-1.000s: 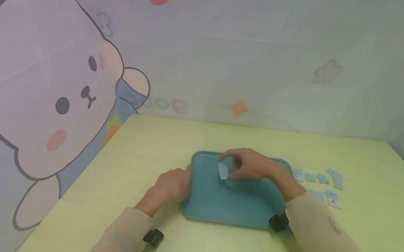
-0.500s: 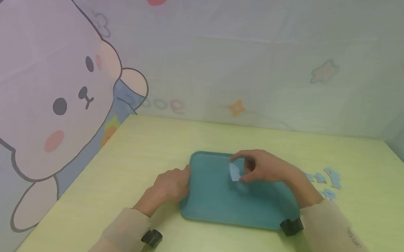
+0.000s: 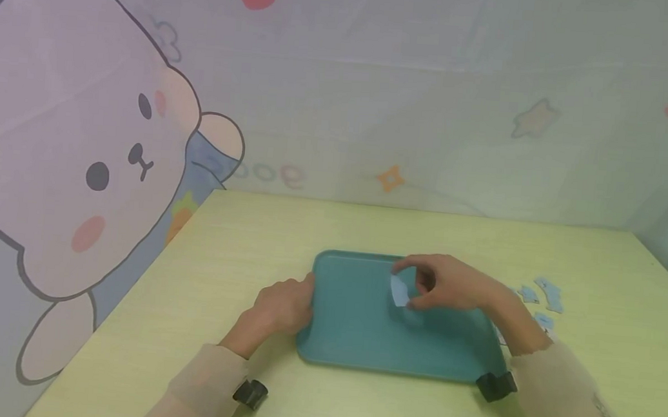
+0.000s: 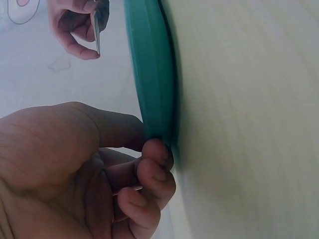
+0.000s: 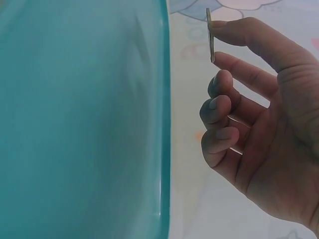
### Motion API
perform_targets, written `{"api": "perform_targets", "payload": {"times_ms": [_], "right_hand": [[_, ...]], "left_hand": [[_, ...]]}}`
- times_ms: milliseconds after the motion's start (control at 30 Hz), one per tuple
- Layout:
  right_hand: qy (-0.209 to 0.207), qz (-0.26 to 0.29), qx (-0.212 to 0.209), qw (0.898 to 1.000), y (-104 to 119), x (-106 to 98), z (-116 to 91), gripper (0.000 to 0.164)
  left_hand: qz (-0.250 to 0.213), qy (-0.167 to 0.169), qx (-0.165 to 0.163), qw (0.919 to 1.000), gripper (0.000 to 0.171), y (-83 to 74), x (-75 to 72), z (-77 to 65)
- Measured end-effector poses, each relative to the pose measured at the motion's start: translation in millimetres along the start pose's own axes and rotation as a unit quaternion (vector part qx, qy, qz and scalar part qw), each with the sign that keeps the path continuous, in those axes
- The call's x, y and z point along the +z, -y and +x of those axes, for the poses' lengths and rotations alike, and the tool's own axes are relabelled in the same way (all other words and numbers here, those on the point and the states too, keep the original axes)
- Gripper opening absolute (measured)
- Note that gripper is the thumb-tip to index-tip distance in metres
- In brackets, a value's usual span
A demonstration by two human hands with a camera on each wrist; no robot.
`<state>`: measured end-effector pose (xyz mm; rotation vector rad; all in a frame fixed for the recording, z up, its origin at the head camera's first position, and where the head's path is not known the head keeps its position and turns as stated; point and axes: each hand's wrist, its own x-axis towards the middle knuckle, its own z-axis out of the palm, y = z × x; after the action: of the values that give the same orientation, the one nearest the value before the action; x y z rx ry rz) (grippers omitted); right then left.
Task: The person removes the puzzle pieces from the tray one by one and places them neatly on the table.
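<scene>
My left hand [image 3: 283, 306] grips the left rim of a teal tray [image 3: 355, 326], fingers curled at its edge. In the left wrist view, the thumb and curled fingers of the left hand [image 4: 89, 164] meet at the tray's edge [image 4: 154, 74]. Over the tray, my right hand [image 3: 451, 284] pinches a pale blue puzzle piece [image 3: 400, 292] between thumb and index finger. The right wrist view shows that puzzle piece [image 5: 210, 37] edge-on, thin and flat, raised above the tray; the other fingers of the right hand [image 5: 279, 124] are bent and touch nothing.
Several loose pale blue puzzle pieces [image 3: 550, 295] lie on the yellow-green table [image 3: 589, 381] right of the tray, some partly hidden behind the right forearm. A cloth backdrop [image 3: 434, 112] with cartoon prints hangs behind the table.
My right hand has moved right across the tray, carrying the puzzle piece. Its forearm now covers more of the loose pieces. The left hand stays on the tray's rim.
</scene>
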<state>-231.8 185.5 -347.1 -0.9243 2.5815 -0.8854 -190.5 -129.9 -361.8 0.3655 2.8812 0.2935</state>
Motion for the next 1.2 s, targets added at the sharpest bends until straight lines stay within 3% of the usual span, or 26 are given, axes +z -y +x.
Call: {"api": "perform_targets", "payload": {"times_ms": [600, 1200], "right_hand": [[-0.009, 0.024, 0.012, 1.000, -12, -7, -32, 0.057], [-0.034, 0.056, 0.009, 0.998, -39, -12, -67, 0.056]], "left_hand": [[0.004, 0.002, -0.010, 0.9999, 0.062, -1.6, -0.2, 1.6], [0.007, 0.004, -0.018, 0.9998, 0.061, -2.8, -0.4, 2.1]]}}
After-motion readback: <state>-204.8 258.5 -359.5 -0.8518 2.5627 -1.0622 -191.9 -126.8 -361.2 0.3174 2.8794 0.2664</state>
